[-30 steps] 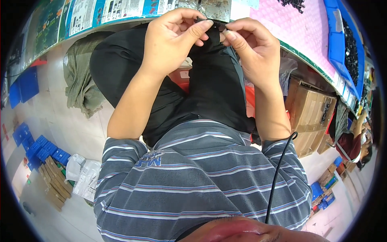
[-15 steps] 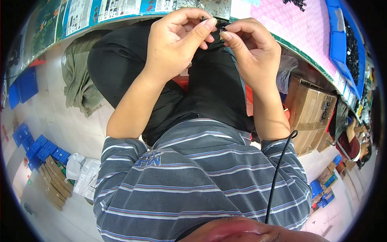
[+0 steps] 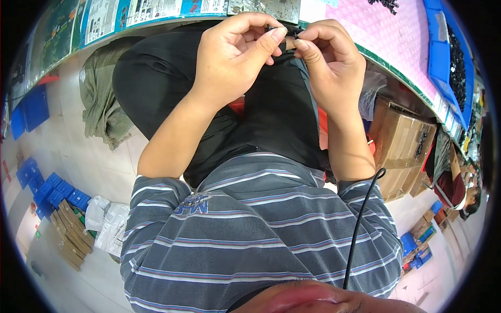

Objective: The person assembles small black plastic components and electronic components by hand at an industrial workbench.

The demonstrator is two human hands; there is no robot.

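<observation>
Both hands are raised close together at the table's near edge, above my lap. My left hand (image 3: pixel 232 60) pinches a small black part (image 3: pixel 270 27) between thumb and forefinger, with the other fingers curled behind. Facing it, my right hand (image 3: pixel 336 68) holds another small black piece (image 3: pixel 296 36) at the tips of thumb and forefinger. A narrow gap lies between the two sets of fingertips. The pieces are mostly covered by the fingers, so their exact kind cannot be made out.
A metal plate (image 3: pixel 263 7) lies on the table just past my hands. To the right is a pink sheet (image 3: pixel 376 31) with a black pile (image 3: pixel 384 5), then a blue bin (image 3: pixel 439 57) of black parts. Cardboard boxes (image 3: pixel 402 148) stand under the table; a co-worker (image 3: pixel 451 188) sits far right.
My left hand has shifted slightly right, and my right hand has also edged right, its fingertips still pinched. The co-worker at the far right has changed arm position.
</observation>
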